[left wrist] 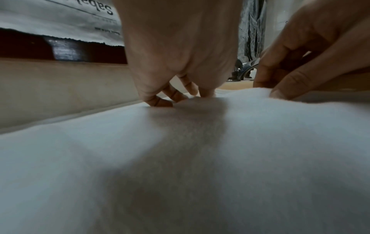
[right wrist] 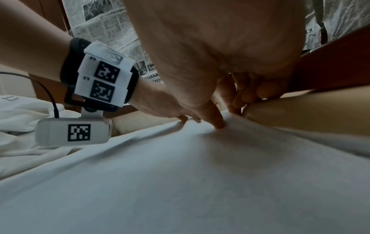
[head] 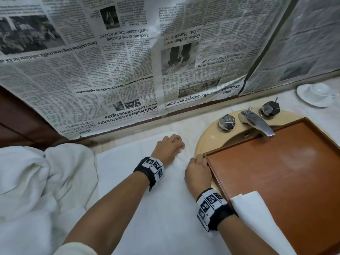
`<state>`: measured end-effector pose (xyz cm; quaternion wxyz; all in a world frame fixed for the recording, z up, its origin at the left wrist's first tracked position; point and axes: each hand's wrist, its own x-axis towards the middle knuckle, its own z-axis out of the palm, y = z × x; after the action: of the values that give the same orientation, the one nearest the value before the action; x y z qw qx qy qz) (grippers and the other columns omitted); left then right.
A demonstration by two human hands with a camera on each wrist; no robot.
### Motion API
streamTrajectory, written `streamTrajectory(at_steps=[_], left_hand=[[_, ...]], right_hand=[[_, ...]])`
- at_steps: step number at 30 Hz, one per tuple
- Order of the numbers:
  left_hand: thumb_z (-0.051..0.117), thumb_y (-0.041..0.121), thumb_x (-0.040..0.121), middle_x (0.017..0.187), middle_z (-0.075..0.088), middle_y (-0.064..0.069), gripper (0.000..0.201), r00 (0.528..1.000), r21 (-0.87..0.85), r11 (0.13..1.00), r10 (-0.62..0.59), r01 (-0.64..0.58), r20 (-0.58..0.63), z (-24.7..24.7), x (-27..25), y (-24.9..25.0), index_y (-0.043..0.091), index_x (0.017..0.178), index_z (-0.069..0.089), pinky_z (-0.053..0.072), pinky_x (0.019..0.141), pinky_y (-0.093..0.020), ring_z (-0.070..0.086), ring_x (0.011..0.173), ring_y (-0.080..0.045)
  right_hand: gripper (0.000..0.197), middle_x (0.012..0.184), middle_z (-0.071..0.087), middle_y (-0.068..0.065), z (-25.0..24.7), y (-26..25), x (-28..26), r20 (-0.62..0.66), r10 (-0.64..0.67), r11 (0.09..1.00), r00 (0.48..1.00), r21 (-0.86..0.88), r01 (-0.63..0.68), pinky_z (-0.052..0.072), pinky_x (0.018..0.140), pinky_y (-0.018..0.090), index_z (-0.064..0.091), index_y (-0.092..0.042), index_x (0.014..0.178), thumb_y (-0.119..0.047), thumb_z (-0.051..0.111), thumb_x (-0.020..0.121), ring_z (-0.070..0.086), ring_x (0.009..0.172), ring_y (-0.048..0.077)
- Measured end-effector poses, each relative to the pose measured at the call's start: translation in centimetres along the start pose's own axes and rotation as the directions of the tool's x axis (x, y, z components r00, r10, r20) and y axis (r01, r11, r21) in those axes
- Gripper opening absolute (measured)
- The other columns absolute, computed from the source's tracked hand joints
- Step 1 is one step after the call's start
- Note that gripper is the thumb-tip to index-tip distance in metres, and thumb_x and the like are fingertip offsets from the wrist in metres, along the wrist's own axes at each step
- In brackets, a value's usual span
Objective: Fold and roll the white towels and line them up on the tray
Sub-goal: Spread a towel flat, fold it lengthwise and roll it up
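A white towel (head: 147,199) lies spread flat on the counter in front of me. My left hand (head: 173,146) and right hand (head: 197,172) sit side by side at its far right edge, next to the brown tray (head: 285,172). In the left wrist view the left hand (left wrist: 180,71) curls its fingers down and pinches the towel (left wrist: 180,158) at that edge. In the right wrist view the right hand (right wrist: 220,71) has its thumb on top of the towel (right wrist: 180,182) and its fingers curled behind the edge. The cloth bunches slightly between the two hands.
A crumpled pile of white towels (head: 36,181) lies at the left. The tray rests over a beige sink (head: 206,138) under a metal faucet (head: 255,122). A white cloth corner (head: 257,218) overlaps the tray's near edge. A cup and saucer (head: 316,94) stand far right. Newspaper (head: 128,61) covers the wall behind.
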<state>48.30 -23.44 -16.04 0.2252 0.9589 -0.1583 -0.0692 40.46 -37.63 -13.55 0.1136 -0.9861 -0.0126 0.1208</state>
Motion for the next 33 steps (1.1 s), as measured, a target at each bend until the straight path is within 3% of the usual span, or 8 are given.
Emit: streamTrajectory(at_steps=[3,5,7,11,16,22,26,33], left_hand=[[0.055,0.022,0.099,0.121,0.057,0.010,0.018,1.000,0.006,1.000,-0.007,0.007,0.005,0.3,0.3,0.2,0.029,0.109,0.068,0.044,0.089,-0.044,0.049,0.103,-0.022],[0.054,0.023,0.100,0.118,0.057,0.010,0.022,1.000,0.035,0.999,0.004,-0.005,0.012,0.4,0.4,0.2,0.033,0.114,0.067,0.044,0.087,-0.042,0.049,0.101,-0.021],[0.054,0.023,0.100,0.113,0.055,0.009,0.021,1.000,0.058,0.998,0.013,-0.014,0.008,0.4,0.4,0.2,0.035,0.111,0.067,0.044,0.084,-0.041,0.047,0.098,-0.020],[0.047,0.021,0.102,0.109,0.051,0.008,0.017,0.998,0.126,0.990,0.054,-0.055,0.011,0.5,0.1,0.6,0.030,0.105,0.061,0.041,0.077,-0.039,0.043,0.094,-0.021],[0.037,0.020,0.106,0.123,0.048,0.013,0.017,0.996,0.188,0.978,0.082,-0.085,0.022,0.9,-0.6,1.0,0.030,0.107,0.051,0.033,0.077,-0.036,0.042,0.098,-0.021],[0.045,0.023,0.104,0.128,0.049,0.021,0.034,0.995,-0.007,0.997,0.075,-0.075,0.073,0.3,-0.7,0.6,0.046,0.125,0.058,0.033,0.088,-0.037,0.042,0.103,-0.015],[0.053,0.026,0.100,0.121,0.053,0.017,0.019,0.996,0.004,0.998,0.066,-0.066,0.059,-0.1,-0.4,0.8,0.037,0.109,0.066,0.041,0.088,-0.043,0.045,0.103,-0.016],[0.034,0.019,0.106,0.117,0.055,0.011,0.021,0.998,0.064,0.998,0.005,-0.009,0.066,-0.3,-0.5,1.9,0.027,0.108,0.053,0.039,0.083,-0.042,0.043,0.095,-0.019]], right_hand=[[0.024,0.084,0.060,0.015,-0.5,0.0,-0.1,-0.070,0.003,0.999,0.998,-0.052,-0.006,0.053,0.061,0.036,0.066,-0.002,0.074,-0.001,0.079,0.055,0.062,0.080,0.034],[0.020,0.107,0.058,0.015,-0.7,0.0,-0.2,-0.039,0.009,1.000,0.999,-0.020,-0.010,0.050,0.081,0.036,0.064,-0.001,0.099,-0.003,0.063,0.079,0.057,0.104,0.034],[0.025,0.120,0.053,0.013,-0.5,0.2,-0.1,-0.032,0.021,1.000,0.999,-0.016,-0.021,0.044,0.090,0.034,0.059,-0.003,0.114,-0.006,0.052,0.090,0.050,0.115,0.031],[0.024,0.117,0.059,0.012,-0.3,0.7,-0.2,-0.063,0.012,1.000,0.998,0.018,-0.011,0.044,0.088,0.031,0.059,-0.004,0.114,-0.011,0.051,0.092,0.053,0.111,0.028],[0.019,0.111,0.063,0.010,-1.6,1.4,-0.7,-0.069,0.059,0.989,0.996,0.139,-0.048,0.037,0.068,0.030,0.053,-0.007,0.115,-0.016,0.047,0.099,0.061,0.100,0.028],[0.019,0.113,0.063,0.009,-2.1,1.5,-1.0,-0.087,0.067,0.982,0.994,0.181,-0.050,0.047,0.079,0.034,0.054,-0.008,0.115,-0.019,0.049,0.100,0.061,0.104,0.027],[0.018,0.112,0.064,0.009,-2.5,1.5,-1.0,-0.073,0.083,0.974,0.994,0.216,-0.065,0.046,0.077,0.034,0.054,-0.008,0.114,-0.019,0.050,0.100,0.061,0.103,0.027],[0.011,0.097,0.066,0.006,-2.5,2.0,-1.4,-0.051,0.069,0.964,0.996,0.261,-0.053,0.037,0.064,0.028,0.058,-0.009,0.100,-0.019,0.053,0.097,0.057,0.082,0.023]])
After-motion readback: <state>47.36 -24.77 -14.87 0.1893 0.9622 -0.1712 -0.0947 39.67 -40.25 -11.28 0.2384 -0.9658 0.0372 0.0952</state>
